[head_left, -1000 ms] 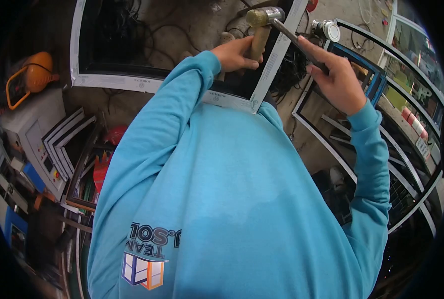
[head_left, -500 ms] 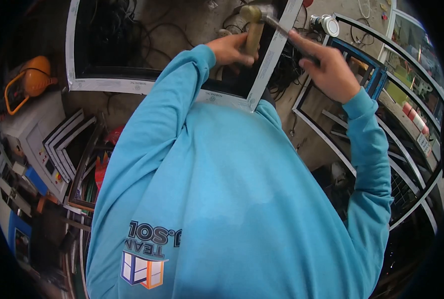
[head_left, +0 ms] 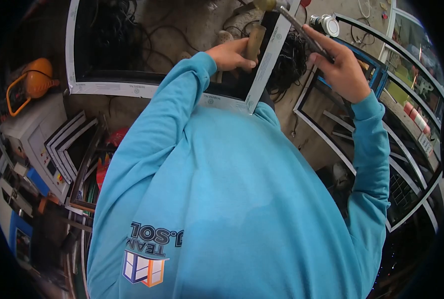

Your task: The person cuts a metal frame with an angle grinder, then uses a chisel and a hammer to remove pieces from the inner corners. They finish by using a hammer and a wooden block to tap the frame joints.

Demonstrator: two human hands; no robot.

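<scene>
My left hand (head_left: 230, 55) is closed around a yellowish, upright block (head_left: 255, 42), possibly wood or plastic. The block stands against the inner edge of a dark frame (head_left: 113, 88) faced with printed white film. In my right hand (head_left: 345, 70) is a hammer (head_left: 297, 26), gripped by its dark handle. Its yellowish head is at the top edge of the view, above the block and apart from it. Part of the head is cut off by the view.
More metal frames (head_left: 326, 142) stand at the right. A white roll or can (head_left: 325, 26) lies near the hammer. On the left, an orange object (head_left: 36, 78) sits above a grey machine cabinet (head_left: 37, 134). Black cables (head_left: 169, 30) lie on the floor beyond the frame.
The hammer head has lifted off the top of the block, up and to the right. My right hand has shifted slightly right and down. My left hand stays on the block.
</scene>
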